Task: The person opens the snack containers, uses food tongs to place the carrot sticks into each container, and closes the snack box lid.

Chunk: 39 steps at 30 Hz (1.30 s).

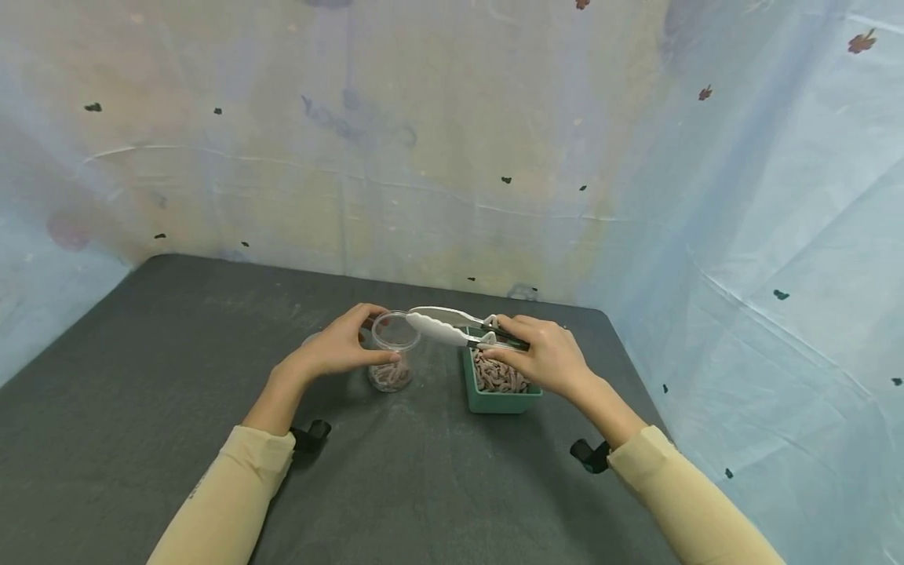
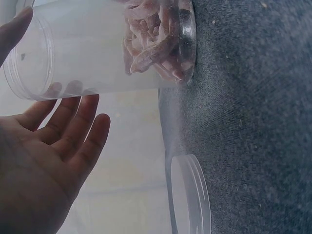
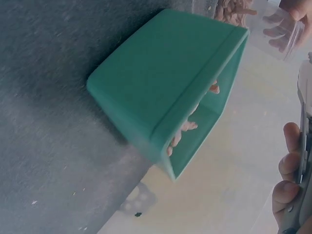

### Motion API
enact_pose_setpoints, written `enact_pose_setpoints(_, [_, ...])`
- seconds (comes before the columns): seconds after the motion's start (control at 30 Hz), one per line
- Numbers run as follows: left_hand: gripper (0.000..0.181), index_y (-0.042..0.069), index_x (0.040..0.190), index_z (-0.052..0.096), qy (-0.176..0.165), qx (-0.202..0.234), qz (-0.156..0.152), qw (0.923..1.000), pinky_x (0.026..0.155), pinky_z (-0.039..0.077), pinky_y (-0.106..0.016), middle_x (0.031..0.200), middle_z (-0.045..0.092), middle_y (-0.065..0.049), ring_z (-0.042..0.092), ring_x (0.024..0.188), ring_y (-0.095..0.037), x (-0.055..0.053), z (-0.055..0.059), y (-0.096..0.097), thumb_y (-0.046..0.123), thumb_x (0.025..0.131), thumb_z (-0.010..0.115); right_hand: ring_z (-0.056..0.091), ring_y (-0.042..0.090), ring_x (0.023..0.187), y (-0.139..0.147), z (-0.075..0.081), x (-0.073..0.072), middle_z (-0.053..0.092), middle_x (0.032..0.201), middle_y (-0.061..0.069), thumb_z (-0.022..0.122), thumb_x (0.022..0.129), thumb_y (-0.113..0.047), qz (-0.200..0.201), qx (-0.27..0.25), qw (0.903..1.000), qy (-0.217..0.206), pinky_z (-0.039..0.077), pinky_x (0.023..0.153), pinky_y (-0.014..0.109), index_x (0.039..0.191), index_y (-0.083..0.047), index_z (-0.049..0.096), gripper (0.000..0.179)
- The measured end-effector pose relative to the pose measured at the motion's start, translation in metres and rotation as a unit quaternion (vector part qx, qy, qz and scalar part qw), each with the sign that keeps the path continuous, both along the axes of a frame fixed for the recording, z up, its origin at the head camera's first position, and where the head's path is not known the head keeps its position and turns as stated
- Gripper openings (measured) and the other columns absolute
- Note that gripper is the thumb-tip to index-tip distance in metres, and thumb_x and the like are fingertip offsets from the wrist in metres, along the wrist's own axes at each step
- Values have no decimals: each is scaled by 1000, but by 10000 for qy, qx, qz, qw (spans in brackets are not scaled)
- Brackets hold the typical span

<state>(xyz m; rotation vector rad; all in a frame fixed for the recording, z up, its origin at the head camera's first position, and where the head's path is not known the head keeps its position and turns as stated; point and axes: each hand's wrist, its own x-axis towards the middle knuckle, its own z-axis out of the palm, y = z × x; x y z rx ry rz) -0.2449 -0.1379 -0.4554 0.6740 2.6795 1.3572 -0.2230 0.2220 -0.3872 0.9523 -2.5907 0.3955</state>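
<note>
My left hand grips a clear plastic jar near its top, thumb on one side and fingers on the other. Brownish-pink strips lie at the jar's bottom, and the jar stands upright on the table. My right hand holds a pair of tongs with white scalloped tips and dark handles. The tips reach left to the jar's mouth, slightly apart. Below the right hand sits a green rectangular container holding many similar strips.
A round clear lid lies on the table beyond the left hand, mostly hidden by it in the head view. The dark grey table meets a patterned curtain at the back and a bluish one on the right.
</note>
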Motion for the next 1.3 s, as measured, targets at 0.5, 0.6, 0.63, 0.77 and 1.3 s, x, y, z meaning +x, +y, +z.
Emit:
enact_pose_setpoints(0.5, [84,4,154,39,-91,1,31,10000,101,49,-56,146,46,-21,49,129,-37,2,1,2,41,91,82,58,16,66,45,-5,6,75,111,10,86,86,-35,-475,11,9989,19,39,52,29,139,-7,68,63])
enact_pose_setpoints(0.6, [85,2,154,38,-56,-25,-14,10000,101,48,-57,146,45,-23,49,129,-39,1,1,2,42,92,81,56,14,65,54,-6,8,74,110,10,86,86,-35,-566,108,9983,-9,37,51,28,139,-6,68,63])
enact_pose_setpoints(0.63, [86,2,154,38,-57,-31,-11,10000,101,49,-57,147,45,-24,49,129,-39,1,1,2,43,92,81,54,14,63,56,-7,8,74,108,10,86,86,-35,-580,137,9982,-33,36,51,29,139,-6,67,63])
enact_pose_setpoints(0.77, [87,2,154,38,-42,-24,-18,10000,100,49,-57,146,45,-24,49,129,-40,1,1,2,44,92,81,53,11,65,68,-8,10,73,115,13,85,87,-35,-676,271,9973,-94,36,51,28,140,-5,66,63])
enact_pose_setpoints(1.3, [85,3,154,39,-25,-62,4,10000,101,49,-56,144,47,-20,49,128,-37,1,0,2,43,92,81,64,14,70,98,2,18,74,116,12,84,86,-40,-630,961,9934,-21,48,54,32,135,-4,69,63])
